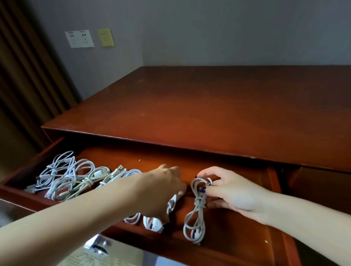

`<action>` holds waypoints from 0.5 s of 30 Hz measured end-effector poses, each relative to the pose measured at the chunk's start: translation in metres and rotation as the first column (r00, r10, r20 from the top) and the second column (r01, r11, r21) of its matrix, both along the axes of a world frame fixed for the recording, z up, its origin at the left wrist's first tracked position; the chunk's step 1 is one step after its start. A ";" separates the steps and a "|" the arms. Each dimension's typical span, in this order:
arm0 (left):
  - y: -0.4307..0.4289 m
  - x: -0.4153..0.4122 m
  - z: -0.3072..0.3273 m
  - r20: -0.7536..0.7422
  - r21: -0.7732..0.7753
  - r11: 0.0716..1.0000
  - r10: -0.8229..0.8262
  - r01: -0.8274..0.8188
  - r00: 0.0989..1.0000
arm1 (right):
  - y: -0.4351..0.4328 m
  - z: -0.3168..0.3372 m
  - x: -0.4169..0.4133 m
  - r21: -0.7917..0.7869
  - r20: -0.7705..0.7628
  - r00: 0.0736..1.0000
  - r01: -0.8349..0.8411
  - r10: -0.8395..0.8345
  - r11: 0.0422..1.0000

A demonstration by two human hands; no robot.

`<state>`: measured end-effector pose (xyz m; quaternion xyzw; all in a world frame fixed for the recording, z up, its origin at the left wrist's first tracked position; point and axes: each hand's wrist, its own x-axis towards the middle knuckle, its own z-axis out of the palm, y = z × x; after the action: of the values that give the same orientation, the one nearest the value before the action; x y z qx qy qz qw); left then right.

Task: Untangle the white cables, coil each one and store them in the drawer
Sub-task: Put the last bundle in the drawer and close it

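Lying on the drawer (236,233) floor right of centre, the knotted white coil (195,215) is pinched at its upper loop by the right grip (230,193). Recommended: lay it flat beside its neighbour, knot intact. The left grip (164,190) covers another coil (171,206); its hold cannot be told. Roughly seven coils counted; the left cluster (66,176) overlaps.

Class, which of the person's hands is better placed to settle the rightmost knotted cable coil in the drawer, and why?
Right. The right hand pinches the rightmost coil just above its knot, inside the drawer. The left hand lies over the neighbouring coil, farther left.
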<state>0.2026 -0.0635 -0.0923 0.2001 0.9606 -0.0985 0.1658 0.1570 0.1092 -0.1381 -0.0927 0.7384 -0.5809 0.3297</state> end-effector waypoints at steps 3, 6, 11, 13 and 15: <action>-0.005 0.001 0.002 0.003 -0.008 1.000 -0.006 0.006 1.000 | -0.006 0.000 0.005 0.009 -0.010 1.000 -0.013 0.014 1.000; -0.010 0.006 0.003 -0.001 0.021 1.000 -0.017 0.017 1.000 | -0.006 0.003 0.003 0.102 -0.045 0.998 -0.032 0.037 0.994; -0.019 0.008 -0.001 -0.057 0.142 0.990 -0.005 0.013 0.998 | 0.000 0.015 0.000 0.567 -0.368 0.847 -0.124 0.385 0.815; -0.021 0.010 0.000 -0.085 0.148 0.989 0.000 0.012 0.996 | 0.002 0.019 0.001 0.653 -0.414 0.782 -0.101 0.466 0.750; -0.022 0.012 0.001 -0.106 0.167 0.985 -0.010 0.027 0.994 | 0.004 0.022 0.005 0.687 -0.437 0.743 -0.087 0.507 0.721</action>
<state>0.2141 -0.0852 -0.0911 0.2169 0.9710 -0.0287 0.0968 0.1617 0.1135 -0.1163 -0.2804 0.9255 -0.1759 0.1843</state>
